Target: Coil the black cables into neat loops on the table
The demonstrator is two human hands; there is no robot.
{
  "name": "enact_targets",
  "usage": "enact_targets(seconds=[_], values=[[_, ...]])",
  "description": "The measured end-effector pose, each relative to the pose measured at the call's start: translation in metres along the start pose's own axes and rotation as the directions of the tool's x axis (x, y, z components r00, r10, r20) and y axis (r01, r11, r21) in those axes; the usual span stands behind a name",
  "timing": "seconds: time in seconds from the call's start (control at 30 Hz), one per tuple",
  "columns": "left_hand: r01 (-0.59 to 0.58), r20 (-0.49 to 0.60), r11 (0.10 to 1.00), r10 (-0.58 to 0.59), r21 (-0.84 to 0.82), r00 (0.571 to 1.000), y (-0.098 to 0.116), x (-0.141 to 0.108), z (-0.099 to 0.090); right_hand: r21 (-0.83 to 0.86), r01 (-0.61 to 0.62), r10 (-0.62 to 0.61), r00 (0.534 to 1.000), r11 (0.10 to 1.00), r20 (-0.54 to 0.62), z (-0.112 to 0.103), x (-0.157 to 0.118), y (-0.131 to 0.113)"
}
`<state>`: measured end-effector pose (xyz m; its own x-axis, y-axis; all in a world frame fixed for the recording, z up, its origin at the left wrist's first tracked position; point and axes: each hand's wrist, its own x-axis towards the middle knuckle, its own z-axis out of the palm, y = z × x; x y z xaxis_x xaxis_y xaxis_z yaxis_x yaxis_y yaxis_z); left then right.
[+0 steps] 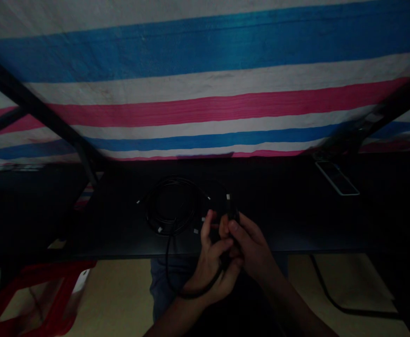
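Observation:
Both hands are close together over the front edge of a dark table. My right hand [250,243] is closed around a black cable [189,296] near its plug [229,198], whose light metal tip points away from me. Against it, my left hand [216,262] has its fingers curled round the same cable, with one finger raised. The cable loops down over my left wrist and back up to the table. Coiled black cables [149,213] with several light-coloured connector ends lie to the left of my hands.
A phone-like device [337,178] lies at the table's back right. Dark metal bars [45,108] slant at both sides before a striped sheet [205,110]. Below the table's front edge [120,256], a red plastic frame [59,299] stands at left and a thick cable [359,311] hangs at right.

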<state>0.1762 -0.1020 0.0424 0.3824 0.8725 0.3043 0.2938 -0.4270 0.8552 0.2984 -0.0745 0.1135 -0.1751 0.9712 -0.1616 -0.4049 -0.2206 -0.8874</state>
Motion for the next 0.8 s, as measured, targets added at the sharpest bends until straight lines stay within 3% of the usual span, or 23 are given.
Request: enact_targets(seconds=[0.07, 0.1, 0.13, 0.2, 0.3, 0.4, 0.47, 0.5, 0.57, 0.67, 0.8], values=[[0.074, 0.028, 0.997, -0.073, -0.032, 0.997, 0.003, -0.003, -0.003, 0.034, 0.015, -0.016, 1.000, 0.999, 0.022, -0.006, 0.008, -0.008], [0.092, 0.101, 0.995, -0.089, -0.033, 0.991, 0.010, -0.005, -0.011, 0.041, 0.035, -0.037, 0.998, 0.999, 0.043, -0.008, 0.011, -0.012], [0.122, 0.229, 0.992, -0.116, -0.011, 0.967, 0.020, -0.006, -0.024, 0.039, 0.052, -0.055, 0.996, 0.998, 0.074, -0.011, 0.014, -0.016], [0.068, 0.513, 0.998, -0.067, 0.017, 0.856, 0.047, -0.007, -0.061, 0.036, 0.045, -0.050, 0.988, 0.998, 0.146, -0.014, 0.018, -0.023], [0.037, 0.528, 0.999, -0.039, 0.015, 0.848, 0.088, 0.000, -0.124, -0.016, -0.057, 0.059, 0.955, 0.998, 0.292, -0.013, 0.020, -0.032], [0.035, 0.410, 0.998, -0.057, 0.059, 0.910, 0.108, 0.026, -0.158, -0.229, -0.118, 0.201, 0.901, 0.966, 0.384, -0.004, 0.019, -0.037], [-0.030, 0.183, 0.978, -0.008, 0.205, 0.983, 0.106, 0.052, -0.158, -0.336, -0.080, 0.221, 0.885, 0.939, 0.409, 0.003, 0.019, -0.039], [-0.048, 0.149, 0.969, 0.011, 0.243, 0.989, 0.100, 0.065, -0.154, -0.365, -0.055, 0.216, 0.883, 0.929, 0.417, 0.005, 0.020, -0.040], [-0.064, 0.181, 0.964, 0.017, 0.258, 0.983, 0.087, 0.089, -0.145, -0.405, -0.016, 0.200, 0.887, 0.914, 0.415, 0.008, 0.021, -0.042], [-0.052, 0.269, 0.963, -0.022, 0.266, 0.963, 0.072, 0.107, -0.137, -0.394, -0.065, 0.231, 0.891, 0.917, 0.390, 0.004, 0.021, -0.046], [-0.030, 0.217, 0.983, -0.010, 0.180, 0.976, 0.065, 0.110, -0.146, -0.331, -0.131, 0.251, 0.902, 0.934, 0.351, -0.012, 0.017, -0.049]])
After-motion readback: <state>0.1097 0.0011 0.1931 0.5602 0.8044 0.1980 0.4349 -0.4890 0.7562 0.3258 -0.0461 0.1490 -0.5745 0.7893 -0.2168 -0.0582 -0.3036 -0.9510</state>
